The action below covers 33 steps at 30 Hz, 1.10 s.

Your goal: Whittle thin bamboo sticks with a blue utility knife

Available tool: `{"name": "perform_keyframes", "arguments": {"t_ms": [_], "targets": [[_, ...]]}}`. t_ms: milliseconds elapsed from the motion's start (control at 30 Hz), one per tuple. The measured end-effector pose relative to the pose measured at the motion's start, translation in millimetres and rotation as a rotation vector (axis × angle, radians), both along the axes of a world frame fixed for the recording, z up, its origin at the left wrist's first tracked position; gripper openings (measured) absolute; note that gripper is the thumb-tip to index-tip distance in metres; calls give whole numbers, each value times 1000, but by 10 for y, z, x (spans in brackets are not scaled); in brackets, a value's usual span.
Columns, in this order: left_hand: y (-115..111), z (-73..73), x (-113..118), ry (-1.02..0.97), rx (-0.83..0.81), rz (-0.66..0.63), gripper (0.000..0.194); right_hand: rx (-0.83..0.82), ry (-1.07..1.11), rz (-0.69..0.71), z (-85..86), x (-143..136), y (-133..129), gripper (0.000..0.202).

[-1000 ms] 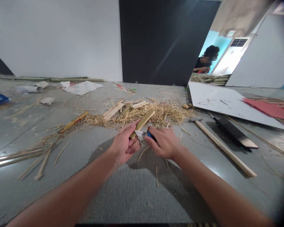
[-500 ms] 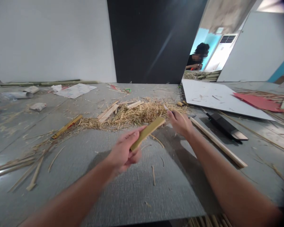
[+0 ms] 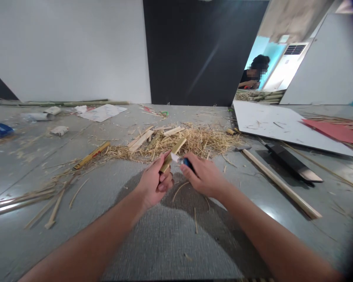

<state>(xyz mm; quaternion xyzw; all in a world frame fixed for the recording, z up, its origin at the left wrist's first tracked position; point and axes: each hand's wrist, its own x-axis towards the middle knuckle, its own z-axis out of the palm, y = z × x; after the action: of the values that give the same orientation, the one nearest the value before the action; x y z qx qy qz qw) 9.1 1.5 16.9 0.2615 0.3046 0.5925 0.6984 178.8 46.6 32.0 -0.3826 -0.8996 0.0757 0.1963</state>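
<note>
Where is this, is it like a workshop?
It looks like a makeshift indoor workshop, maybe for bamboo or wood. A big pile of thin shavings lies on the floor, the right hand holds a blue-handled knife, and a long-handled tool lies nearby.

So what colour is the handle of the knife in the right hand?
The knife handle is blue, seen best in the head view.
</note>
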Motion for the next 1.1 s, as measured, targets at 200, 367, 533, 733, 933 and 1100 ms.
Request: {"name": "perform_keyframes", "arguments": {"t_ms": [200,367,533,733,933,1100], "targets": [[24,-6,-16,-96,-36,-36,30,-26,-56,131,-46,-131,-133,32],[1,25,8,-130,-83,-52,30,-29,-50,148,-56,-117,-115,33],[-21,43,9,-117,-72,-51,22,16,-86,123,-60,-103,-123,35],[-33,53,6,-118,-54,-73,23,113,-164,45,-2,-59,-110,38],[-45,76,-8,-160,-42,-99,25,165,-187,-18,43,-74,-104,43],[-53,96,-25,-144,-41,-86,17,140,-187,-136,57,32,74,48]]}}
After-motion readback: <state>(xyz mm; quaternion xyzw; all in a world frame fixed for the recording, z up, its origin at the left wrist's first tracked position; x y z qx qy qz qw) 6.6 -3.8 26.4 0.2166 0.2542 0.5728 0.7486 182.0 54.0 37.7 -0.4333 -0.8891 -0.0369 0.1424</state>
